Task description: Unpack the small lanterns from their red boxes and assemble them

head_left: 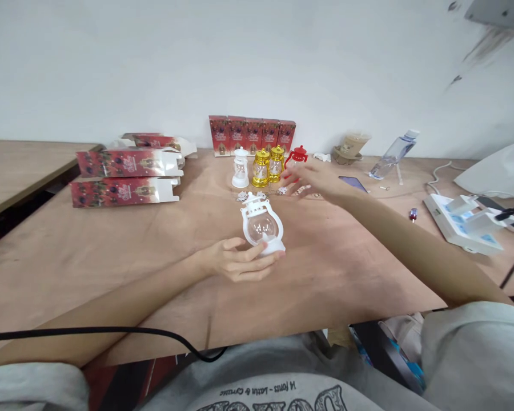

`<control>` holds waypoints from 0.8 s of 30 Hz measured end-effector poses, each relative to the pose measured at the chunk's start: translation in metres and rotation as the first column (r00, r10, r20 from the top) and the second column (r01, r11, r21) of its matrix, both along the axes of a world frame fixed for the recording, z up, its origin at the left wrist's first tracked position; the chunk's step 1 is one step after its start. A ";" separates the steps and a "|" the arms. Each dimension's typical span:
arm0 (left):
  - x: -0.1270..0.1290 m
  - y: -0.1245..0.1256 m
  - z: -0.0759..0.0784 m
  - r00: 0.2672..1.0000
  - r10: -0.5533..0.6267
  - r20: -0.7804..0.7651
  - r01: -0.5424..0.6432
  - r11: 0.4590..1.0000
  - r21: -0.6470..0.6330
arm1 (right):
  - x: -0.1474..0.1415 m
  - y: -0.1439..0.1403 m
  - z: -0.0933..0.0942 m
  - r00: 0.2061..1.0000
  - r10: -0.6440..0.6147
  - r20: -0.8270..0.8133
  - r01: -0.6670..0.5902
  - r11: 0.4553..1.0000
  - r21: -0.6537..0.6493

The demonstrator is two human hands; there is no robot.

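Observation:
My left hand (246, 261) is closed around the base of a small white lantern (262, 224) with a clear round globe, tilted slightly above the table. My right hand (306, 178) reaches forward with fingers spread and slightly blurred, in front of a red lantern (298, 153) that it partly hides. No object shows in its fingers. To its left stand two gold lanterns (261, 169) and another white lantern (240, 168), all upright. Small white pieces (242, 196) lie on the table in front of them; their kind is hard to make out.
Red printed boxes (245, 136) stand in a row by the wall. More boxes with open flaps (126, 192) lie at the left. Rightward are a cup (353, 145), a tilted water bottle (394, 155), a phone (353, 183), a small screwdriver (413, 214) and a power strip (462, 224).

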State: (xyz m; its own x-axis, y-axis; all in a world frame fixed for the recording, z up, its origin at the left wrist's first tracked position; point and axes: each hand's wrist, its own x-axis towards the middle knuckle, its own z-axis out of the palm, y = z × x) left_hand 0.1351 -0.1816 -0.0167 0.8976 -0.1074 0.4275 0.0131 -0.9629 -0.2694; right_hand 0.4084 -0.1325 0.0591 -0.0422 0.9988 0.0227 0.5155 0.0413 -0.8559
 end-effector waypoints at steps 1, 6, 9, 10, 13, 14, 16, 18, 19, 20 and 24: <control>0.000 0.000 0.000 0.999 -0.031 0.014 0.031 1.000 -0.001 | -0.015 -0.016 0.003 0.992 0.114 -0.063 -0.117 0.991 -0.057; 0.000 0.000 -0.003 0.976 -0.200 -0.088 0.204 0.978 0.046 | -0.066 -0.076 0.001 0.841 0.507 -0.191 -0.537 0.825 -0.174; 0.003 -0.001 -0.005 0.970 -0.227 -0.090 0.238 0.961 0.138 | -0.055 -0.079 0.004 0.866 0.464 -0.187 -0.495 0.848 -0.188; 0.003 -0.001 -0.006 0.973 -0.227 -0.028 0.227 0.948 0.222 | -0.044 -0.074 0.007 0.893 0.420 -0.160 -0.446 0.873 -0.200; 0.005 -0.001 -0.008 0.963 -0.197 0.185 0.090 0.879 0.468 | 0.004 -0.050 0.020 0.976 0.214 0.028 -0.205 0.962 -0.178; 0.005 -0.001 -0.009 0.960 -0.174 0.220 0.043 0.866 0.499 | 0.022 -0.039 0.023 0.988 0.128 0.092 -0.112 0.980 -0.162; 0.006 -0.001 -0.008 0.962 -0.136 0.238 0.000 0.869 0.495 | 0.057 -0.013 0.022 0.981 -0.081 0.174 0.099 0.990 -0.099; 0.006 -0.002 -0.006 0.964 -0.125 0.237 -0.001 0.883 0.469 | 0.084 0.014 0.015 0.930 -0.327 0.170 0.328 0.944 0.021; 0.006 -0.002 -0.005 0.965 -0.120 0.233 0.000 0.889 0.457 | 0.093 0.027 0.008 0.896 -0.415 0.156 0.408 0.910 0.079; 0.006 -0.003 -0.004 0.967 -0.115 0.228 0.000 0.894 0.449 | 0.099 0.039 0.002 0.867 -0.480 0.132 0.464 0.875 0.136; 0.006 -0.003 -0.002 0.971 -0.096 0.218 -0.006 0.906 0.424 | 0.098 0.072 -0.024 0.847 -0.527 0.067 0.504 0.837 0.211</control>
State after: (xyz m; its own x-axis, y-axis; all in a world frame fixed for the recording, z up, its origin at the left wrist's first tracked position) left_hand 0.1409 -0.1847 -0.0188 0.7705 -0.3598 0.5262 0.0828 -0.7620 -0.6423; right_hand 0.5068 -0.0605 0.0347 0.4641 0.8553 0.2306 0.6010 -0.1128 -0.7913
